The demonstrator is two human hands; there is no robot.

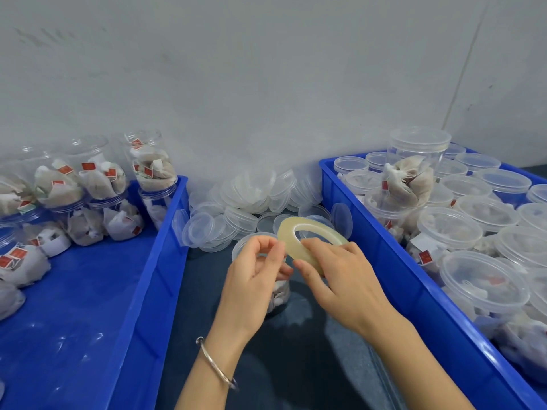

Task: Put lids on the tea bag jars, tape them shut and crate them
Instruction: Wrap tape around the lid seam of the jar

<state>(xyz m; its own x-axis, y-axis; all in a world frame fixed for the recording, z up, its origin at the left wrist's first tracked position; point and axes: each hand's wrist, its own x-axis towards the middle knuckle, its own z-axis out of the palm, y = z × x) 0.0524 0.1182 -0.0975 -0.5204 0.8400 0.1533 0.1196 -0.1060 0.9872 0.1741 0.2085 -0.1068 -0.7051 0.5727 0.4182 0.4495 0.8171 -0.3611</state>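
A clear jar of tea bags (279, 292) with its lid (241, 244) on stands on the dark table between two blue crates. My right hand (340, 276) grips a roll of clear tape (313, 233) just above the jar. My left hand (254, 270) has thumb and fingertips pinched together at the roll's left edge, over the jar lid. Whether a tape end is between them cannot be made out. The jar is mostly hidden behind both hands.
The left blue crate (165, 261) holds several open jars of tea bags (97, 173) stacked at its back. The right blue crate (399, 261) is packed with lidded jars (485, 279). A heap of loose clear lids (251, 199) lies against the wall between them.
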